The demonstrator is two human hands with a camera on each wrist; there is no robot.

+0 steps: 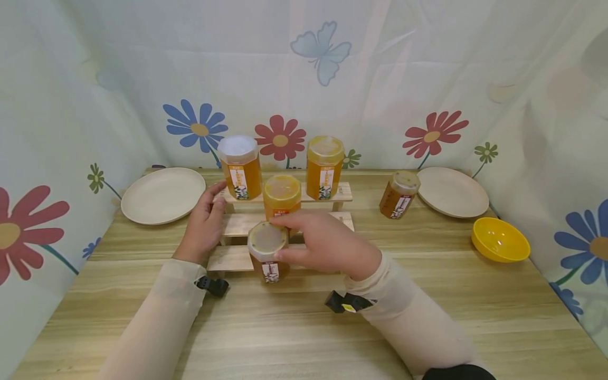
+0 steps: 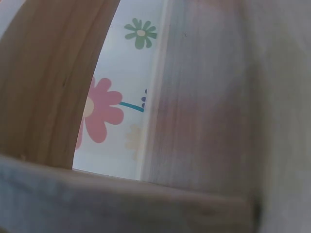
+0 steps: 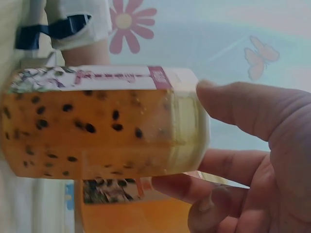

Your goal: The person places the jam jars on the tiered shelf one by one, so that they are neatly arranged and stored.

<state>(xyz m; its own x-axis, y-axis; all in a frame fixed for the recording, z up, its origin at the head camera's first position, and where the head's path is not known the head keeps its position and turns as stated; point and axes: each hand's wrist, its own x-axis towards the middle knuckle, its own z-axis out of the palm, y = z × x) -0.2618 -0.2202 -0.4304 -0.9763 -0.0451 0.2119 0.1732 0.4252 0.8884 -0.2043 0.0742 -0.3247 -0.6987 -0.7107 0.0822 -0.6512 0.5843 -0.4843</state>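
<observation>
In the head view my right hand point(image 1: 328, 243) grips a jar point(image 1: 268, 253) of amber jam by its pale lid, at the front step of a three-step wooden rack point(image 1: 230, 258). Black seeds show through this jar point(image 3: 92, 121) in the right wrist view. Whether its base touches the step, I cannot tell. My left hand point(image 1: 204, 224) holds the left end of the rack's top step, thumb in front; its other fingers are partly hidden. A white-lidded jar point(image 1: 242, 174) and a yellow-lidded jar point(image 1: 325, 171) stand on the top step, another yellow-lidded jar point(image 1: 282, 195) on the middle one.
Right of the rack, a darker seeded jar point(image 1: 399, 196) stands on the wooden table point(image 1: 294, 338). A cream plate point(image 1: 163, 195) lies at the back left. Another plate point(image 1: 453, 191) and a yellow bowl point(image 1: 501, 240) are at the right. Flowered curtains surround the table.
</observation>
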